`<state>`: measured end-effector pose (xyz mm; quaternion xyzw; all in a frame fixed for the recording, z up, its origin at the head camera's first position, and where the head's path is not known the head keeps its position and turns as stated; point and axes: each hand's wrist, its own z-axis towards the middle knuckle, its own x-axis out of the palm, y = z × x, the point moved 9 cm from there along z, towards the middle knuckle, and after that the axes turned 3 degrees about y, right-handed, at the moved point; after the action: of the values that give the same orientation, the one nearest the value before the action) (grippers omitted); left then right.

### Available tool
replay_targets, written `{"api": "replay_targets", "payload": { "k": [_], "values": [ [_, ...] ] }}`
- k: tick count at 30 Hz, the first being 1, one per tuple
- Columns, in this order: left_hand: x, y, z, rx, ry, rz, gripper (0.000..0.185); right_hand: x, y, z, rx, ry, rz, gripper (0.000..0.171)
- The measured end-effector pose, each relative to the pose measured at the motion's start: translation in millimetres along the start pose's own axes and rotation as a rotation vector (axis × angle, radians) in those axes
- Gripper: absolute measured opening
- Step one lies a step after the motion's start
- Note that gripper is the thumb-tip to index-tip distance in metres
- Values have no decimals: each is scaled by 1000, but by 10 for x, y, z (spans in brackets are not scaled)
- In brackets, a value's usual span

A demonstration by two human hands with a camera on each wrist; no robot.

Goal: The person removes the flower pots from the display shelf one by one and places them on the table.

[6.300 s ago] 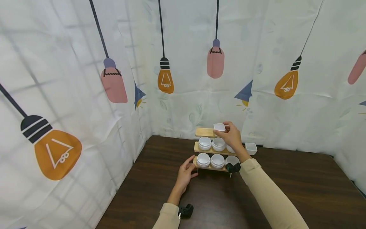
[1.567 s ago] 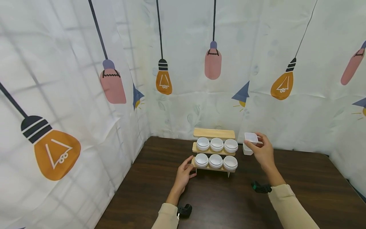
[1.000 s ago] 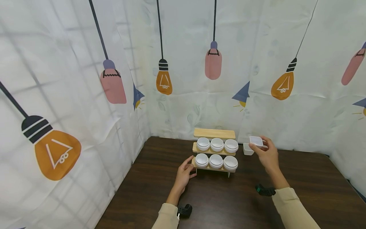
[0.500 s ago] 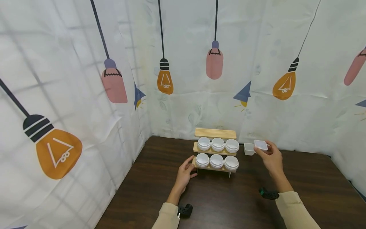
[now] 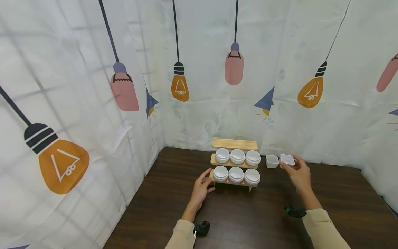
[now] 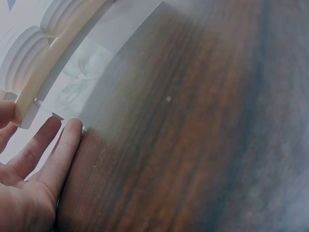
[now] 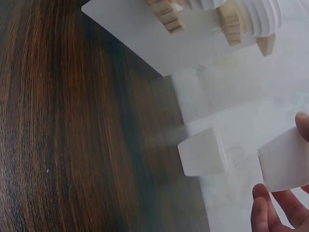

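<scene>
A three-tier rack (image 5: 234,144) with light wooden boards stands near the back of the table. Its lower and middle boards each carry a row of round white bowls (image 5: 236,174); the top board is bare. My left hand (image 5: 200,189) holds the left end of the lowest board, two of its fingers reaching out loosely below in the left wrist view. To the right of the rack, a square white cup (image 5: 272,161) sits on the table. Beside it, my right hand (image 5: 300,174) pinches a second square white cup (image 7: 285,162) by its sides; whether this cup touches the table is unclear.
The dark wooden table (image 5: 242,218) meets a white printed curtain (image 5: 199,117) at the back and left. Dark bands with small devices (image 5: 202,228) sit on both wrists.
My right hand has taken the square cup from above the rack's top board, over past the other cup, and down to that cup's right. The left hand has stayed at the rack.
</scene>
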<state>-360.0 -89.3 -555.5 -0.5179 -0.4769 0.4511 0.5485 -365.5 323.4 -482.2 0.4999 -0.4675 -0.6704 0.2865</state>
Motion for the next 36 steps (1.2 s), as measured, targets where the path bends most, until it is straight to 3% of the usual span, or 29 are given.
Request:
{"api": "replay_targets", "payload": {
  "k": [36],
  "values": [
    [-8, 6, 8, 2, 1, 2, 45, -27, -313, 257, -20, 56, -47, 77]
  ]
}}
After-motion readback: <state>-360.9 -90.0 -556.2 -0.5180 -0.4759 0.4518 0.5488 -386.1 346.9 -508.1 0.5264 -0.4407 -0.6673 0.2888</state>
